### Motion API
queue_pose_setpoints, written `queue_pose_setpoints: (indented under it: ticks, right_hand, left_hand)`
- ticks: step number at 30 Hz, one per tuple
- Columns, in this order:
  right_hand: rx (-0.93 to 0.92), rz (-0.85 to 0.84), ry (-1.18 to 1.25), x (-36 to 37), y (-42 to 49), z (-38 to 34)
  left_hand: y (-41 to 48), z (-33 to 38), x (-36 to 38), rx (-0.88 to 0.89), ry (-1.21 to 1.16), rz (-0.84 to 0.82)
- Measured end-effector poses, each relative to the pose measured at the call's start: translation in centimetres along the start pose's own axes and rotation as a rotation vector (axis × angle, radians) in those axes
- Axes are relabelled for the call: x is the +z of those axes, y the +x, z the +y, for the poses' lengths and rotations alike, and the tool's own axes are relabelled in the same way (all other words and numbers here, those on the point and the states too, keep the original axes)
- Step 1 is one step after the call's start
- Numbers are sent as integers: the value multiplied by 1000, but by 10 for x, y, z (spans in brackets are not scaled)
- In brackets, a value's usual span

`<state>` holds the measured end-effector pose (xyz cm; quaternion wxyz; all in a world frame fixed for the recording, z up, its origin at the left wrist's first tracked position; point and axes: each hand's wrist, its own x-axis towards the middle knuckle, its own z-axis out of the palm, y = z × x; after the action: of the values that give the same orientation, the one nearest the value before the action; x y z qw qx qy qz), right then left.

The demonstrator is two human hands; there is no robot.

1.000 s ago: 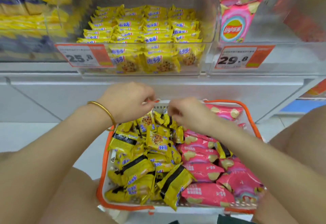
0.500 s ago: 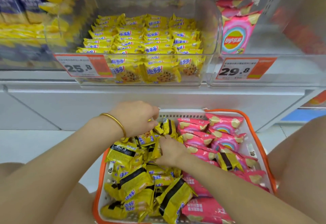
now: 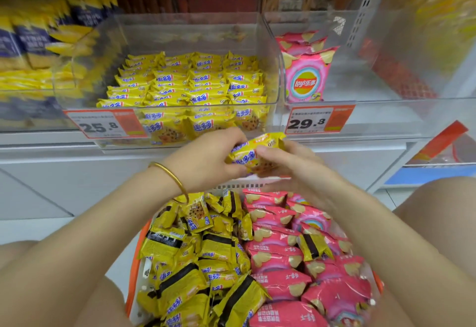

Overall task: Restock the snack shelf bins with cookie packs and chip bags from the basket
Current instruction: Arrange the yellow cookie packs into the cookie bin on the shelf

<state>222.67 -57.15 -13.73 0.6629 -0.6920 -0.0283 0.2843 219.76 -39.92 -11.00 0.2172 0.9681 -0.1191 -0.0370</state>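
Note:
Both hands hold yellow cookie packs (image 3: 253, 155) above the basket's far rim, just below the shelf. My left hand (image 3: 206, 156), a gold bangle on its wrist, grips them from the left. From the right, my right hand (image 3: 288, 161) pinches them with its thumb on top. The orange-rimmed basket (image 3: 140, 234) on my lap carries several yellow cookie packs (image 3: 195, 254) on its left side and pink chip bags (image 3: 286, 257) on its right. A clear bin (image 3: 270, 63) above is well filled with cookie packs (image 3: 188, 87). Its right neighbour (image 3: 386, 105) has pink chip bags (image 3: 305, 74) at its left end.
Price tags reading 25.8 (image 3: 103, 125) and 29.8 (image 3: 316, 120) hang on the bin fronts. Yellow and blue bags (image 3: 33, 50) fill the bin at far left. A white shelf ledge (image 3: 77, 151) runs under the bins. My bare knee (image 3: 438, 205) rises at right.
Both hands have come up out of the basket with cookie packs, toward the shelf. The view has tilted upward, showing more of the bins.

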Motion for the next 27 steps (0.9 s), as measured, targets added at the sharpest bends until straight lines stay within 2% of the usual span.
queue_pose_setpoints:
  ticks: [3,6,8,11,12,13,16,18,21,23,27]
  right_hand:
    - [-408,137,-483,-8,-9,-38]
    - [-684,95,-821,-8,-3,-88]
    - [-729,118,-1025,-7,9,-115]
    - [-667,293,-1135,-11,25,-139]
    - [-623,352,-1154,-14,29,-143]
    - [-584,386,-1175,-16,32,-146]
    - [-510,393,-1181,-18,39,-153]
    - [-488,409,-1127,-16,46,-155]
    - [-458,396,-960,-5,56,-153]
    - [-442,346,-862,4,61,-150]
    - [-374,210,-895,13,66,-146]
  left_hand:
    - [2,6,-35,27,12,82]
    - [11,9,-70,73,58,211]
    - [24,4,-82,60,-5,321]
    - [42,-8,-86,-83,-337,467]
    - [47,-12,-87,-114,-329,446]
    - [52,-16,-88,-109,-258,344]
    - [64,-8,-89,-86,-90,-189]
    - [75,-1,-86,-166,9,-397]
    - [89,1,-76,-208,226,-460]
    - [92,2,-73,-208,266,-481]
    - [95,-1,-71,-200,366,-478]
